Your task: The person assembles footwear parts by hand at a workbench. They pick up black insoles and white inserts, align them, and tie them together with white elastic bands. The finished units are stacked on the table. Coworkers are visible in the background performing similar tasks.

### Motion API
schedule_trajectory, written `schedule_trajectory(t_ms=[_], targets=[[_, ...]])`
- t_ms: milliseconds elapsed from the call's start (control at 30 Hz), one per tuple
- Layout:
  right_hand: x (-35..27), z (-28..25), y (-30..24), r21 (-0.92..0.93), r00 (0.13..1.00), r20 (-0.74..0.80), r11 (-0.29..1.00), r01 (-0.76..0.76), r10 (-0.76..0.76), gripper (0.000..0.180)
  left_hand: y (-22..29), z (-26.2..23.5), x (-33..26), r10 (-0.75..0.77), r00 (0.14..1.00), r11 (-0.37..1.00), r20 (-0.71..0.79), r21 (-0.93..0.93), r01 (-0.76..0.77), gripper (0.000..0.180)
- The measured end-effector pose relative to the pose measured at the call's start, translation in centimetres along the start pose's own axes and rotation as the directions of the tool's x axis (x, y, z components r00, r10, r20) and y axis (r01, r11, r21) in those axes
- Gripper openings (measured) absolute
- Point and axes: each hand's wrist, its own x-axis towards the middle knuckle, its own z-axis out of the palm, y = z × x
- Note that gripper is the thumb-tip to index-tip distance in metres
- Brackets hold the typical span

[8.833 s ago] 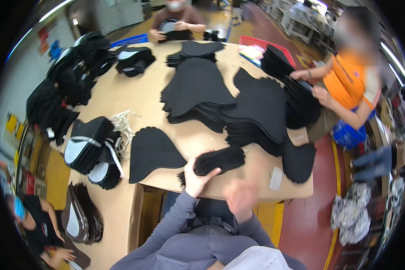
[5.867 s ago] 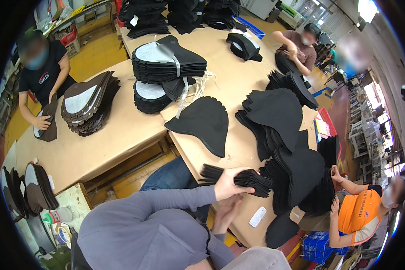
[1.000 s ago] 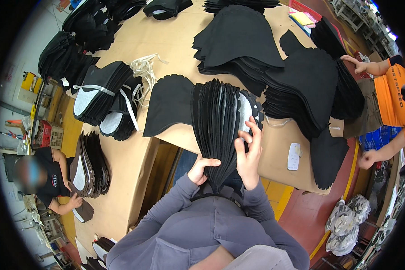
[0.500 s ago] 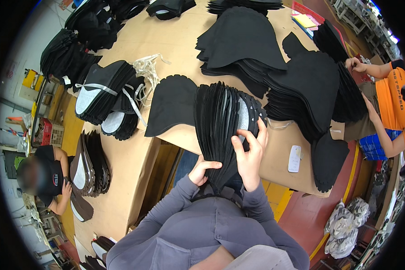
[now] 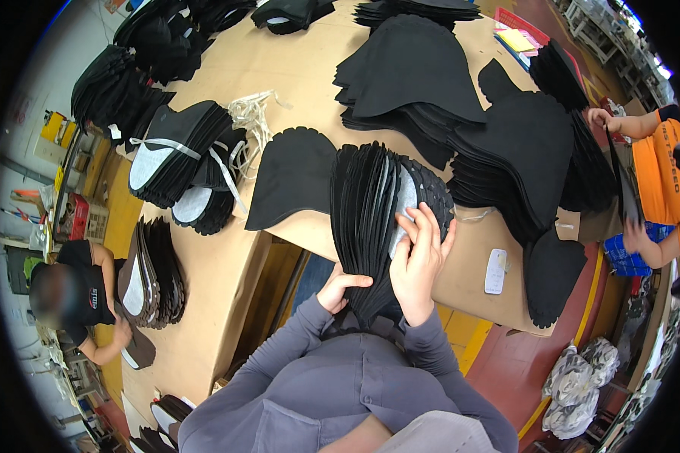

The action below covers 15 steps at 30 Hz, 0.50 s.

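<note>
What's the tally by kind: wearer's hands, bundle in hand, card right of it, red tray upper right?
Left hand and right hand: 2
Fanned bundle of black scalloped pieces: 1
White rounded-rectangular card: 1
Red plastic tray: 1
Total: 5

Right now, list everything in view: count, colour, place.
Tables: count unclear, tan, centre
Held bundle: one, black and grey, front centre
Single panel: one, black, left of bundle
Large stacks: several, black, right half
Tied bundles: two, black and grey, left half
Ties: many, cream, beside them
Teardrop stack: one, brown, centre left
Piles: several, black, upper left
Tag: one, white, lower right
Co-workers: two, black and orange shirts, either side
Left hand: one, grey sleeve, bundle's narrow end
Right hand: one, grey sleeve, bundle's right side
</note>
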Motion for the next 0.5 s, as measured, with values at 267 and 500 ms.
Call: schedule_trajectory(t_ms=[267,500], targets=[[0.5,0.0,-0.6,0.064,0.996,-0.083,0.998,-0.005,0.01,0.05,-0.7,-1.1,0.3,-0.031,0.999,0.999,-0.007,-0.038,0.031,0.085],[0.1,0.3,-1.0,-0.034,0.995,-0.084,0.998,0.049,-0.052,0.045,-1.6,-3.2,0.7,-0.105,0.994,0.988,0.019,-0.115,0.107,0.08]])
